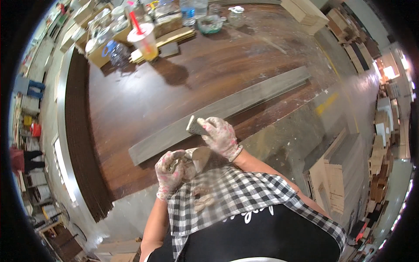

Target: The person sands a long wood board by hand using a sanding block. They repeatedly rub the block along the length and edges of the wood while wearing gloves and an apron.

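My left hand point(169, 174), in a white glove with pink spots, is closed in front of my apron. It is at a pale, crumpled item whose kind I cannot make out, beside a beige curved piece point(201, 158). In a matching glove, my right hand point(221, 137) pinches a small dark grey block point(195, 127) with a pale edge, over the near side of a long grey plank point(222, 109). That plank lies slantwise on a broad, dark brown wooden surface point(118, 118). A black-and-white checked apron point(227, 192) spreads below both hands.
Far left on the surface stand a cup with a red straw point(144, 41), a blue-handled plastic bottle point(117, 53) and cluttered cardboard boxes point(98, 54). A glass bowl point(210, 24) sits at the back. Stacked boards point(336, 170) lie on the floor at right.
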`<state>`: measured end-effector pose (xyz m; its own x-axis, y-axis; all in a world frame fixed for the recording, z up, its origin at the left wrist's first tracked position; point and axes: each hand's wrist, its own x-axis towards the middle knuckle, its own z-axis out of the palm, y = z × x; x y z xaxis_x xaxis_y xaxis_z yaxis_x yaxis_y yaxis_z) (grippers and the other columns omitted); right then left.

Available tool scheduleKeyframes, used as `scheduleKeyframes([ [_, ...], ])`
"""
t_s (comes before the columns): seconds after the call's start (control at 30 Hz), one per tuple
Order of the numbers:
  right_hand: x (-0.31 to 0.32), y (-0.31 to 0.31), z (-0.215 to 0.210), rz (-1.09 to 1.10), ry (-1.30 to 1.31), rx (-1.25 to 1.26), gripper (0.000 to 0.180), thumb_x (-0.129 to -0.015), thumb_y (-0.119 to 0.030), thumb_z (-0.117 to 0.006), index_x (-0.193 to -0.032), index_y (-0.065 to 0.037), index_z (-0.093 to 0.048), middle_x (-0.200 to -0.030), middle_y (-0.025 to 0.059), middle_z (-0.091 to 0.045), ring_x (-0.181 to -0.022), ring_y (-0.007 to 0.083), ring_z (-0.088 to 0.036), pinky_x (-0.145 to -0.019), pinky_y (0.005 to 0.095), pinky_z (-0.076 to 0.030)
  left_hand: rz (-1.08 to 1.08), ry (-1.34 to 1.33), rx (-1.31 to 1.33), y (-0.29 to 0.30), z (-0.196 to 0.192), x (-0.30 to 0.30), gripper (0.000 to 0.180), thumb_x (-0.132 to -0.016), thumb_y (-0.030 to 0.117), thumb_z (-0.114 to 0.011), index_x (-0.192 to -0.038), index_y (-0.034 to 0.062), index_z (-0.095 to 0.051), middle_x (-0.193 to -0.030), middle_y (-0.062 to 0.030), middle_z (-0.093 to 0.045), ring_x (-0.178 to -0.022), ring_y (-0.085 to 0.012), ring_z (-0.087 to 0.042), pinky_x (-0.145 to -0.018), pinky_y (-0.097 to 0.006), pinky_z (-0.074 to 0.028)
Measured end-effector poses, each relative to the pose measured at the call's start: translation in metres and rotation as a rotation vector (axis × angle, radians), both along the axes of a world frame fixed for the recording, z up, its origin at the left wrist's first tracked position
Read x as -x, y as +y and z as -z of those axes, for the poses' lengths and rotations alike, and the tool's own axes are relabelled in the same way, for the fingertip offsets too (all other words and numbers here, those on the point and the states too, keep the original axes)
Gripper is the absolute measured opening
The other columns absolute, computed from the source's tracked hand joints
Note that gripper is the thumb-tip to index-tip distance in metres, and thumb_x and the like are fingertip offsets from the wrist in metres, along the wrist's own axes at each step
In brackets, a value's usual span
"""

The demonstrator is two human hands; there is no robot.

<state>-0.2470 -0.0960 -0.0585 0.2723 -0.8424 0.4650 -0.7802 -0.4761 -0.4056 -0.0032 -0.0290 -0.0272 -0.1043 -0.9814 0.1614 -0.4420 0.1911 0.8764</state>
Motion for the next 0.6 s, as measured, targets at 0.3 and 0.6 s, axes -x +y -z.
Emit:
scheduleKeyframes([
  [0.3,0.287,-0.072,-0.005,0.583,-0.045,-0.046,0.058,-0.084,-0.017,-0.073,-0.138,-0.013,-0.054,-0.117,0.0159,-0.057,-0.111,0.0349,-0.058,-0.096,0.0431,-0.049,-0.115,0.125,-0.139,-0.03,0.018,0.065,0.027,-0.084,-0.009,-0.059,-0.109,-0.002,-0.068,-0.103,-0.0071,-0.071,-0.096,-0.016,-0.065,-0.09,-0.028,-0.051],
  [0.6,0.488,-0.152,0.006,0.977,-0.267,0.023,0.06,-0.093,-0.035,-0.072,-0.136,0.003,-0.054,-0.132,0.0206,-0.059,-0.125,0.0324,-0.055,-0.11,0.0412,-0.041,-0.44,0.169,-0.118,-0.033,0.016,0.09,0.023,-0.088,-0.004,-0.063,-0.11,-0.0005,-0.069,-0.105,-0.0056,-0.071,-0.099,-0.0129,-0.064,-0.089,-0.028,-0.053],
])
